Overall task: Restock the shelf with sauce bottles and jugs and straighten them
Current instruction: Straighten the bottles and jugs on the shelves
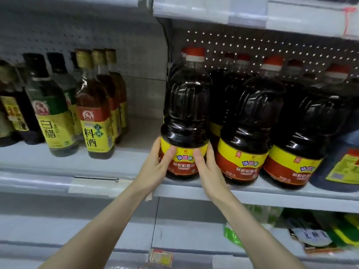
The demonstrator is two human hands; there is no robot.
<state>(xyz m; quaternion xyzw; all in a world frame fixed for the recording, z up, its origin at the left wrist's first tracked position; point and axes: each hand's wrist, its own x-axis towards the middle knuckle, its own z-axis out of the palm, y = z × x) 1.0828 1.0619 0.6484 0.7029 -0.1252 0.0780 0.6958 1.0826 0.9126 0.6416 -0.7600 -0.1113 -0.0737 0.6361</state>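
A big dark soy sauce jug (186,113) with a red cap and a yellow-and-red label stands upright at the front edge of the shelf (291,193). My left hand (155,166) grips the lower left of its label, thumb across the front. My right hand (206,164) grips the lower right side, thumb on the label too. Two matching jugs (246,136) (303,146) stand in a row to its right, with more of them behind.
Left of the jug lies a bare gap of shelf (141,133). Beyond it stand a cooking wine bottle (93,111), a white vinegar bottle (50,113) and other bottles. A blue-labelled jug (342,167) sits far right. Green packages (320,233) fill the shelf below.
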